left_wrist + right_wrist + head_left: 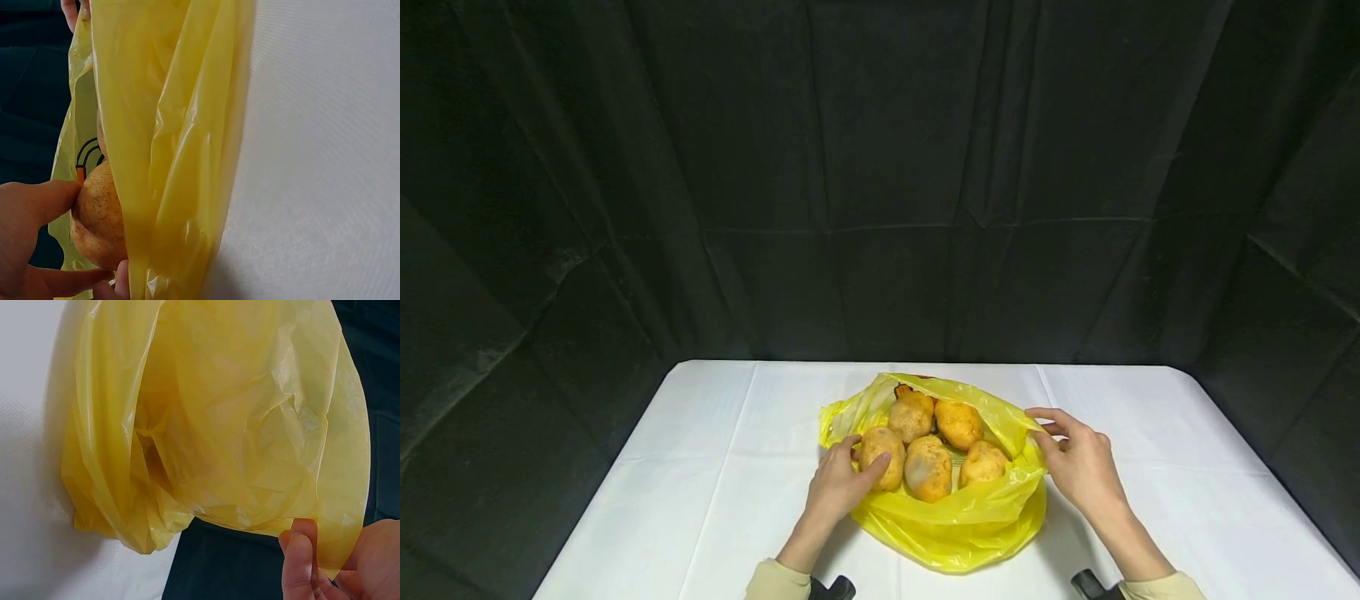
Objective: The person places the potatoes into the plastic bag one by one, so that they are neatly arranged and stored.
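Note:
A yellow plastic bag (pixel 958 533) lies on the table with its mouth spread wide, and several potatoes (pixel 928 468) sit inside it. At the bag's left side my left hand (pixel 837 479) holds the leftmost potato (pixel 882 458) between thumb and fingers. In the left wrist view, the near side of the bag (pixel 169 137) hides part of that potato (pixel 100 215). My right hand (pixel 1078 458) pinches the bag's rim at the right. The right wrist view shows its fingers (pixel 300 559) on a corner of the thin film, with the potatoes hidden behind the plastic.
A white cloth covers the table (pixel 685 467). Dark cloth (pixel 880 183) hangs behind the table and along both sides. Orange and black marks (pixel 80 173) show at the bag's far inner side.

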The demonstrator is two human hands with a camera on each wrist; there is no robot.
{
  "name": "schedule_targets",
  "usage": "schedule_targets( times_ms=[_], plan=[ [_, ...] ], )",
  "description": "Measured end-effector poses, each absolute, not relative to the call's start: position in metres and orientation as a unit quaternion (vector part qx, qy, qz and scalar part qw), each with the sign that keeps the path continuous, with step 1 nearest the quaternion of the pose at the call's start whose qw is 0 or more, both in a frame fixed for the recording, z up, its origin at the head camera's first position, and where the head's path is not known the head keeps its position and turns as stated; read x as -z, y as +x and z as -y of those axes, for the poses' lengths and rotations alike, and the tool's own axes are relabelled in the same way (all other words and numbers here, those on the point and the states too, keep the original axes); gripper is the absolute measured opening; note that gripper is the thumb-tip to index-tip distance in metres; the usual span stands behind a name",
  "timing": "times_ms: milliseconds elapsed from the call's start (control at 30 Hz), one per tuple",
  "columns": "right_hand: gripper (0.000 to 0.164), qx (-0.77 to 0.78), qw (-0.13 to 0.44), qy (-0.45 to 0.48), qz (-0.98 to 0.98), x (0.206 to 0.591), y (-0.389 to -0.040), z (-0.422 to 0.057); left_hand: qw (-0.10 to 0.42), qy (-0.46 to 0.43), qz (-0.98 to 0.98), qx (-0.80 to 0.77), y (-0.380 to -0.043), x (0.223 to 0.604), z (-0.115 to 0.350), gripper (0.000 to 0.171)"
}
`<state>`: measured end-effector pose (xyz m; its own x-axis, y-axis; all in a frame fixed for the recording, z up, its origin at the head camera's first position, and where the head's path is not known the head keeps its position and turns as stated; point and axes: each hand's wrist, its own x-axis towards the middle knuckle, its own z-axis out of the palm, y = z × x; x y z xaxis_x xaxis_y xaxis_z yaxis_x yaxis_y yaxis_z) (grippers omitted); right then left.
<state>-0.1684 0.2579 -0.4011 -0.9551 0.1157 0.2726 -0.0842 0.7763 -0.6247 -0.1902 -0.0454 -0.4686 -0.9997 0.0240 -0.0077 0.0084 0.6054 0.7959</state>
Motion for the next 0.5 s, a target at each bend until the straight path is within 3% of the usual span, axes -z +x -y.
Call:
schedule_targets(
  times_ms=[500],
  plan=[
    [0.026, -0.321, 0.155, -0.001, 0.934, 0.4027, -0.1674, -0.2596, -0.002, 0.036, -0.897, -0.44, -0.1902, 0.4726, 0.0472, 0.071]
  ],
)
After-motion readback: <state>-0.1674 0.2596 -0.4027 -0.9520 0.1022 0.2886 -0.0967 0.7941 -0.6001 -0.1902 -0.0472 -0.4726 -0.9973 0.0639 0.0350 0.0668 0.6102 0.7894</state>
